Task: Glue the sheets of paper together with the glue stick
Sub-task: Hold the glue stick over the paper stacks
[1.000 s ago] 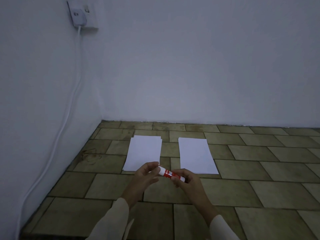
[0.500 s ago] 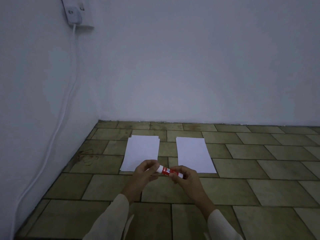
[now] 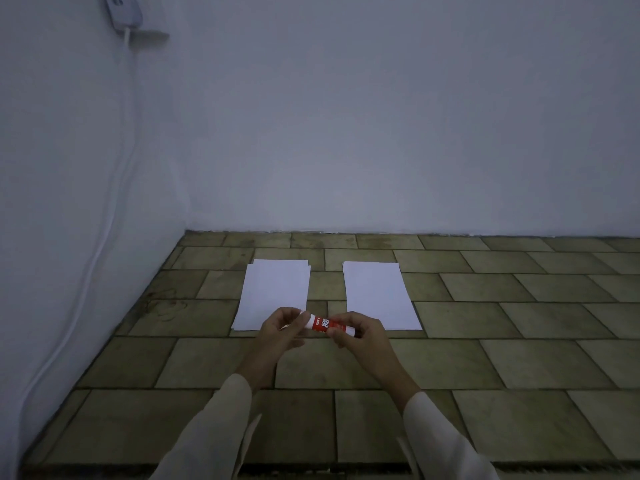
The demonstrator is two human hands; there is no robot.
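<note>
A red and white glue stick (image 3: 325,323) lies crosswise between my two hands, above the tiled floor. My left hand (image 3: 282,327) pinches its white cap end. My right hand (image 3: 356,332) grips the red body and the other end. Beyond the hands, a small stack of white sheets (image 3: 273,291) lies on the floor at the left, its near edge partly hidden by my left hand. A single white sheet (image 3: 377,292) lies at the right, a tile's width away from the stack.
Olive stone tiles (image 3: 485,341) cover the floor up to pale walls at the back and left. A white charger (image 3: 123,10) sits in a wall socket at the top left, and its cable (image 3: 114,216) hangs down the left wall to the floor.
Both hands with the glue stick have shifted slightly left and a little farther from me, toward the sheets. The grip on the stick looks the same.
</note>
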